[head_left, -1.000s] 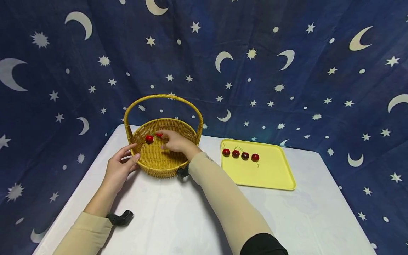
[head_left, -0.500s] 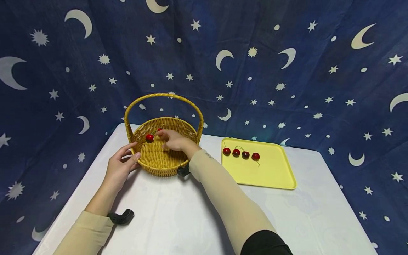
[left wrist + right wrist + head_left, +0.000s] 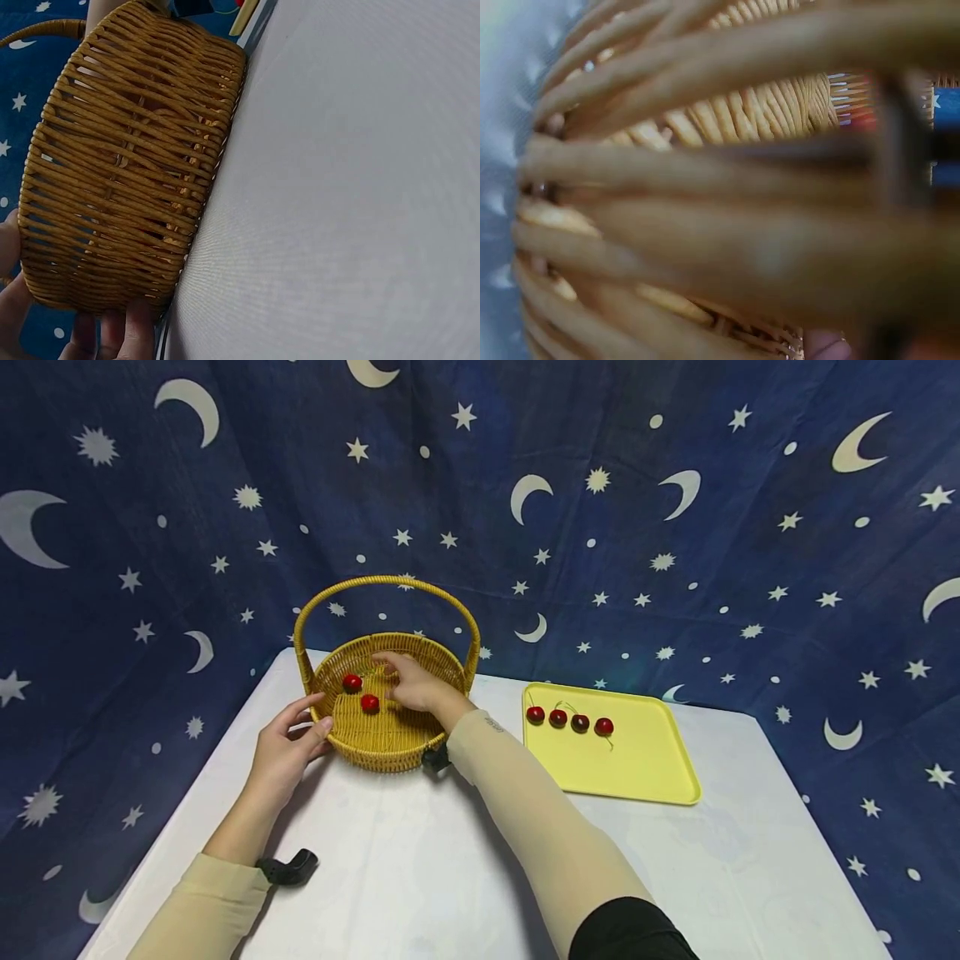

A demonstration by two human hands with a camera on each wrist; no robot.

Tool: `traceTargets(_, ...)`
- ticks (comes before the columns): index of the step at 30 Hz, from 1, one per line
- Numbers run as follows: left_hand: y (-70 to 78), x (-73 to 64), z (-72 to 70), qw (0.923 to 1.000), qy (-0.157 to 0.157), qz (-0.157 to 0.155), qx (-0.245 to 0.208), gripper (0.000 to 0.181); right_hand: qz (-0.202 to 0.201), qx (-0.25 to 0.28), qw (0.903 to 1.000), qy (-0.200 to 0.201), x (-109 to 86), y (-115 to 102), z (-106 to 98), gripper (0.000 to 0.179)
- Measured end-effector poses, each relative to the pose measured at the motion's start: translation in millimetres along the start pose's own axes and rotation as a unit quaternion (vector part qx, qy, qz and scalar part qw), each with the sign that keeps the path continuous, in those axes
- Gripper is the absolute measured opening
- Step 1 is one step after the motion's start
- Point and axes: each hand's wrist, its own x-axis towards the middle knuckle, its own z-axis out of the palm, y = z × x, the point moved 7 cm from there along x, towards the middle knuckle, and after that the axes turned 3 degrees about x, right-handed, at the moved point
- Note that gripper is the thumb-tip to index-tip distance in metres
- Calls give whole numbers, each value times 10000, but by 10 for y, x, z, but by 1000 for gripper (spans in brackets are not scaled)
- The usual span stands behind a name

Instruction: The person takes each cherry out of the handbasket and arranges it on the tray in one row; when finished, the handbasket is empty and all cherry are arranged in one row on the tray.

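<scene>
A yellow wicker basket (image 3: 382, 739) with a tall arched handle stands at the left of the table. My left hand (image 3: 283, 747) holds its left rim, with the thumb at the rim and fingers along the outer side; these fingers (image 3: 137, 330) also show in the left wrist view. Inside lie two red cherries, a rear-left cherry (image 3: 352, 683) and a nearer cherry (image 3: 370, 703). Over the basket's right half, my right hand (image 3: 416, 685) has its fingers spread loosely, with nothing seen between them. Woven strands (image 3: 705, 172) fill most of the right wrist view.
Right of the basket lies a shallow yellow tray (image 3: 637, 768). A row of several dark red cherries with stems (image 3: 558, 718) sits along its back left. A blue moon-and-star cloth (image 3: 600, 527) hangs behind the white table (image 3: 390, 868).
My right hand has let go of a cherry and drawn slightly back to the right. That cherry has rolled toward the basket's front. My left hand stays on the rim.
</scene>
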Motion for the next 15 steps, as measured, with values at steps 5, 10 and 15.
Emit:
traceTargets(5, 8, -2, -6, 10000, 10, -3, 35, 61, -168, -278, 9986, -429, -5, -30, 108, 66)
traceTargets(10, 23, -14, 8, 10000, -55, -13, -62, 61, -524, -440, 9925, -1010, -77, -120, 200, 61)
traceTargets(15, 32, -23, 4, 9999, -103, -7, -33, 61, -745, -444, 9839, -1562, -170, -266, 295, 64)
